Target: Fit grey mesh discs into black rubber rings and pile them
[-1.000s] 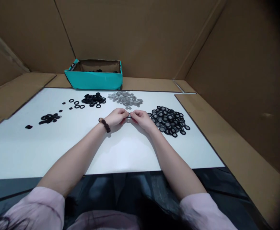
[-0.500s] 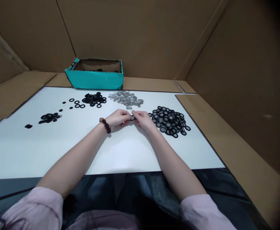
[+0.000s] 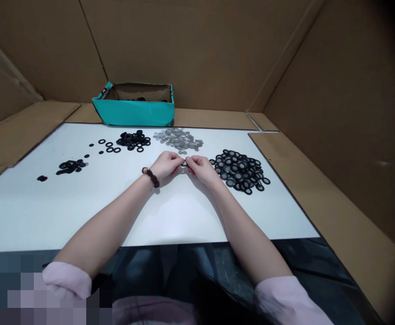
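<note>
My left hand (image 3: 166, 165) and my right hand (image 3: 200, 169) meet fingertip to fingertip over the middle of the white board (image 3: 82, 212). Both are closed in a pinch on one small black ring (image 3: 184, 164) held between them. A beaded bracelet (image 3: 151, 176) sits on my left wrist. Just beyond the hands lies a heap of grey mesh discs (image 3: 178, 138). Right of my right hand is a large pile of black rings with mesh inside (image 3: 240, 170).
A pile of plain black rings (image 3: 133, 140) and some loose ones (image 3: 107, 147) lie at the back left, with smaller black heaps (image 3: 69, 166) further left. A teal box (image 3: 135, 110) stands behind the board. Cardboard walls (image 3: 336, 104) enclose the place.
Both hands stay together at the same spot, with only small finger movements on the ring. The view has shifted slightly.
</note>
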The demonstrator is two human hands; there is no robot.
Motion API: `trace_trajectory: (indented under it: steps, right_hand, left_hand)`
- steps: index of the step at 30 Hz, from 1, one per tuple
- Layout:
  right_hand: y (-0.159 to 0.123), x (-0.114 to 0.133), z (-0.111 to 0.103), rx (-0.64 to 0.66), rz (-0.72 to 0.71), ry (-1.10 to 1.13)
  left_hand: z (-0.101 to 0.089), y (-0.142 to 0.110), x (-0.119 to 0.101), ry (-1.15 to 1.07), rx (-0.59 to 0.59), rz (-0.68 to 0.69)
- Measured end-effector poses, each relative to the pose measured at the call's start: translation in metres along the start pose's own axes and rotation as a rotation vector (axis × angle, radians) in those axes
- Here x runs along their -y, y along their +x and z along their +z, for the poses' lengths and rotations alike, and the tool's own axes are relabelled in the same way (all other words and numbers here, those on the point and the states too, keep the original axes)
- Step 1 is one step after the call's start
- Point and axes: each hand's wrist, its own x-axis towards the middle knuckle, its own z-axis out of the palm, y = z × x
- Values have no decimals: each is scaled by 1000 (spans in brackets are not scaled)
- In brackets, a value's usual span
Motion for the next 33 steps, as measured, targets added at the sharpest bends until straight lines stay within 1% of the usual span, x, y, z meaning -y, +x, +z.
trace_trajectory:
  steps: [2,4,6,9,11,13,17,19,23,27,28,30,33]
  right_hand:
    - [1,-1,2,-39,-16,28]
    - [1,-2,3,-42,0,72]
    - [2,-1,2,-9,43,91]
    - [2,1,-2,89,104,87]
    - [1,3,-4,125,118,80]
    - [1,5,-5,118,106,67]
    - [-1,6,-4,95,36,49]
    - [-1,4,-4,89,19,44]
    - [-3,1,-4,43,39,41]
    - [-2,3,0,-42,62,105]
    - [-1,3,1,-47,74,134]
    - [0,4,2,-49,109,178]
    - [0,3,3,-72,129,165]
  left_hand:
    - [4,0,4,-91,-33,10]
    - [7,-1,5,-176,-21,-5]
    - [6,-3,3,-202,62,-55]
    - [0,-7,-4,-166,193,-134]
    - [-4,-9,-7,-150,215,-149]
    - [-6,-9,-8,-154,212,-147]
    - [-6,-7,-6,-170,181,-134]
    - [-6,-5,-6,-157,128,-114]
    - [-2,-3,-3,-112,36,-69]
    - [4,0,3,-198,-47,-18]
    - [5,0,4,-229,-52,-19]
    - [6,0,4,-248,-23,-46]
    - [5,-4,-1,-170,36,-79]
